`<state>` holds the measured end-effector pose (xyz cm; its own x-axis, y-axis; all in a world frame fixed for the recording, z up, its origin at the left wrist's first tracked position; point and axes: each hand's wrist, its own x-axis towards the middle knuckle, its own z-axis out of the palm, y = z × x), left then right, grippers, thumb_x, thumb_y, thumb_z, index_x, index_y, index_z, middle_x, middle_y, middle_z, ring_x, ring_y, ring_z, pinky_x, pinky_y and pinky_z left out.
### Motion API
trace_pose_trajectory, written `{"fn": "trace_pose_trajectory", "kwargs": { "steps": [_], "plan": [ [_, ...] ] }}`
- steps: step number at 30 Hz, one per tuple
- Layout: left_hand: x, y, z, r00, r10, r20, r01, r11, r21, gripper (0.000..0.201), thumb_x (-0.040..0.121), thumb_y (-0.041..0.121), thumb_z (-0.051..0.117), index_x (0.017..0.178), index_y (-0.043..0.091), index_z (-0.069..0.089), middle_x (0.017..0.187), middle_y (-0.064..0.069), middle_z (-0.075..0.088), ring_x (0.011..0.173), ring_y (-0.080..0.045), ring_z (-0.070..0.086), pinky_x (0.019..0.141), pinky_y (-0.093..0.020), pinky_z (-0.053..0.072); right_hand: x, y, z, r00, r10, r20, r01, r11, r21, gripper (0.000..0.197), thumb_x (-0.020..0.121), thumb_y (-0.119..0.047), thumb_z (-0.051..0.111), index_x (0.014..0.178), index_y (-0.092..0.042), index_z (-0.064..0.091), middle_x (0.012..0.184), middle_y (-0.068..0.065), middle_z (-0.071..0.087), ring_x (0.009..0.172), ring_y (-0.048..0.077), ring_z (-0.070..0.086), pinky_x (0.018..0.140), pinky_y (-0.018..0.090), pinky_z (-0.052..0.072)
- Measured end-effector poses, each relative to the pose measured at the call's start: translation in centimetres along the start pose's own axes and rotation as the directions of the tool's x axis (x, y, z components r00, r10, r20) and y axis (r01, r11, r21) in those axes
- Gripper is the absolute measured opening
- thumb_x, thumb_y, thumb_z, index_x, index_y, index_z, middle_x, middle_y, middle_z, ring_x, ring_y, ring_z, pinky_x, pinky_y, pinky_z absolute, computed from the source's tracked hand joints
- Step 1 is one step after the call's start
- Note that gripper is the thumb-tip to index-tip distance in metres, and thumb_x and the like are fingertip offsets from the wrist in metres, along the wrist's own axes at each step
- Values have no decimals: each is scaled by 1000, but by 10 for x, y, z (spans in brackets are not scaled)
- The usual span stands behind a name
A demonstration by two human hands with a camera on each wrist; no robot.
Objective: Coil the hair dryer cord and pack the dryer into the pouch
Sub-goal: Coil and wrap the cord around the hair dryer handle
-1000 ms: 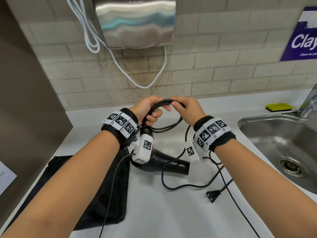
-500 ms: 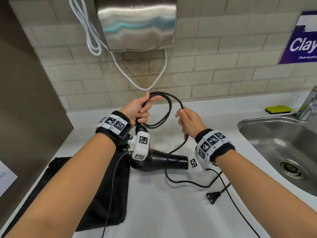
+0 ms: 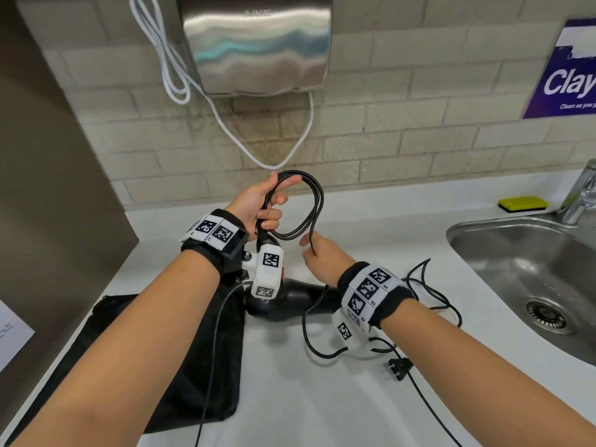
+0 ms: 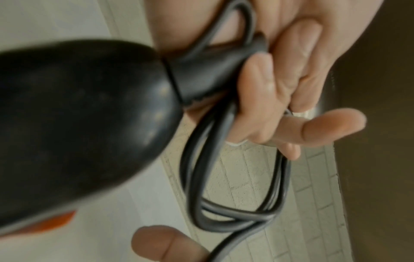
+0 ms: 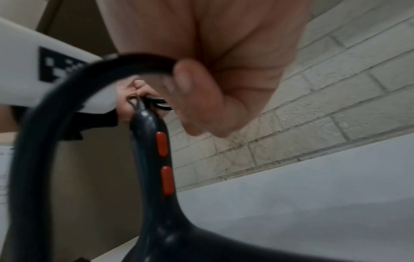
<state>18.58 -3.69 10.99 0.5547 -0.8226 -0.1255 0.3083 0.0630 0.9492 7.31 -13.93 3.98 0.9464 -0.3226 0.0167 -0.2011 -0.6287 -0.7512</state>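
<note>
Below our hands the white counter carries everything, with the steel sink off to the right of the grip and the black pouch lying flat under our left forearm. The black hair dryer hangs nozzle-down from our left hand, its barrel resting near the pouch's right edge; the right wrist view shows two orange switches on its handle. Our left fingers curl around the handle's cord end together with the gathered loops of the black cord, which arc up and out to the right of that fist. Our right hand, just below the loops, pinches the running cord between thumb and fingers. From there the slack trails down past the dryer to the plug, lying on the counter below our right wrist.
</note>
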Motion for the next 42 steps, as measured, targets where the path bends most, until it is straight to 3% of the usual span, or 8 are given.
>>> {"fn": "trace_pose_trajectory", "kwargs": {
  "steps": [3, 5, 12, 20, 25, 32, 39, 42],
  "plan": [
    [1, -1, -1, 995, 56, -84, -59, 998, -29, 41, 100, 45, 24, 109, 25, 58, 54, 12, 53, 27, -2, 22, 30, -14, 17, -6, -2, 6, 997, 31, 75, -31, 1000, 2, 34, 96, -11, 37, 129, -6, 34, 81, 4, 48, 61, 10, 43, 43, 13, 40],
    [2, -2, -2, 985, 91, -150, -99, 994, -48, 40, 100, 44, 25, 108, 25, 60, 62, 12, 59, 28, -3, 22, 30, -13, 17, -12, -3, 9, 992, 53, 114, -55, 998, 13, 43, 95, -14, 42, 135, -9, 28, 87, 8, 51, 59, 9, 45, 38, 11, 40],
    [9, -8, 4, 960, 124, -251, -135, 991, -24, 36, 101, 41, 30, 112, 25, 60, 85, 11, 71, 35, -3, 37, 32, -13, 21, -28, -12, 19, 993, 17, 119, -35, 988, 151, 69, 91, -4, 43, 146, -6, 1, 90, 16, 61, 81, 20, 57, 78, 33, 50],
    [11, -8, 6, 957, 126, -263, -134, 991, -14, 36, 101, 39, 29, 114, 24, 59, 96, 7, 68, 34, -3, 36, 30, -13, 21, -28, -6, 25, 991, 124, -49, -112, 974, 198, 75, 90, 7, 39, 148, -14, -4, 87, 4, 47, 84, 21, 52, 84, 28, 46],
    [12, -8, 6, 957, 109, -269, -117, 993, -14, 38, 102, 38, 28, 120, 19, 55, 95, 5, 67, 34, -2, 30, 30, -13, 20, -16, -5, 32, 977, 212, -8, -212, 977, 12, 80, 86, 8, 44, 147, -11, -5, 131, 16, 45, 116, 28, 50, 98, 32, 42],
    [15, -13, 12, 937, 177, -301, -156, 983, 93, 37, 102, 26, 33, 135, 13, 42, 102, 4, 66, 36, -4, 45, 31, -13, 24, -26, -19, 38, 999, -20, -39, 25, 993, 115, 33, 90, -10, 49, 121, -5, 39, 96, 13, 61, 79, 23, 54, 68, 27, 40],
    [11, -15, 24, 949, 234, -210, -161, 935, 317, 44, 103, 32, 30, 143, 14, 30, 108, 4, 63, 49, -7, 62, 32, -15, 31, -25, -14, 29, 985, 5, -175, 62, 924, 377, 32, 96, -5, 35, 127, -2, 41, 75, 0, 53, 60, 16, 52, 60, 24, 46],
    [8, -14, 31, 966, 213, -147, -139, 907, 398, 44, 102, 34, 29, 142, 14, 28, 119, -2, 60, 63, -11, 68, 34, -15, 34, -24, -16, 16, 966, -59, -250, 134, 945, 298, 28, 96, -6, 34, 121, -3, 45, 73, -4, 49, 55, 9, 46, 53, 18, 39]
  ]
}}
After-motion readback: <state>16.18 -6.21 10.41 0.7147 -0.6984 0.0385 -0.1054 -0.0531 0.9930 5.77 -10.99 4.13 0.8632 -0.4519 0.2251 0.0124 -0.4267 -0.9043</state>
